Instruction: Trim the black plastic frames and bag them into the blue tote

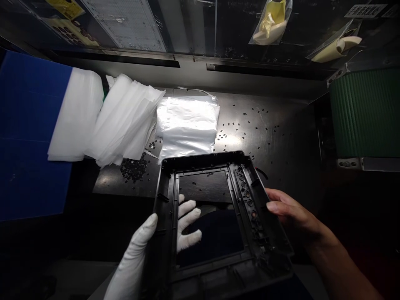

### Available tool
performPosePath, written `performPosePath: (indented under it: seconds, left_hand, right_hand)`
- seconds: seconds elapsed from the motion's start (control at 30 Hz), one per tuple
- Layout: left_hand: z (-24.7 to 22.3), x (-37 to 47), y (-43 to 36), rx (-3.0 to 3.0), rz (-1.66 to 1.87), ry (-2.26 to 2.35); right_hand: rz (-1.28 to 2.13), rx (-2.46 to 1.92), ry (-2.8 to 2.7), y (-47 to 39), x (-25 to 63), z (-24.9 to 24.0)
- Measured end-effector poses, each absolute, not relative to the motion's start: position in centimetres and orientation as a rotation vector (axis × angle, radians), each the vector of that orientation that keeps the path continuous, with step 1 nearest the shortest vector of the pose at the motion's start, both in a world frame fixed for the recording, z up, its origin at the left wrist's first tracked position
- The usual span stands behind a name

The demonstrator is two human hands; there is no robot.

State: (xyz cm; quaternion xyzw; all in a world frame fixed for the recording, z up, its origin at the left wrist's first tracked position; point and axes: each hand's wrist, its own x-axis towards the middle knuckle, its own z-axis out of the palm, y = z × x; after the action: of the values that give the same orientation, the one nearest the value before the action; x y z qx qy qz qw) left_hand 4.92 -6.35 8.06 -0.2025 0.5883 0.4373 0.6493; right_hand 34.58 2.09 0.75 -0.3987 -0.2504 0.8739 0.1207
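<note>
Between my two hands is a black plastic housing frame [233, 264], tilted, with its ribbed inner side facing me. A large rectangular window opens through its middle, and a row of round holes runs down its right side. My left hand [189, 223], in a white glove, grips the left wall; its fingers show through the window and the thumb presses the outer edge. My bare right hand [289, 208] holds the right wall, thumb on top, with most of its fingers hidden behind the frame.
A metal table [250, 121] carries scattered small black pieces, heaped in a pile [134, 168] at left. Clear plastic bags [190, 123] and white foam sheets [121, 121] lie behind the frame. A blue board [31, 137] stands left; a green ribbed conveyor belt [364, 112] is at right.
</note>
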Motion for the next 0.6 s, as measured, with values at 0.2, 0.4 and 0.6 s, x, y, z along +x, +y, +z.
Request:
performPosePath:
  seconds: [0.2,0.4,0.6]
  left_hand:
    - [7.49,4.8,-6.38,-0.464,0.999,1.319]
    - [7.58,4.69,-6.28,-0.455,0.983,1.303]
    - [7.34,4.82,-6.62,-0.445,1.006,1.273]
  right_hand:
    - [2.539,-1.166,-0.721,1.87,34.76,0.46]
    - [2.563,-1.167,-0.687,2.09,34.68,0.79]
    - [2.564,-1.131,-0.673,2.14,34.66,0.84]
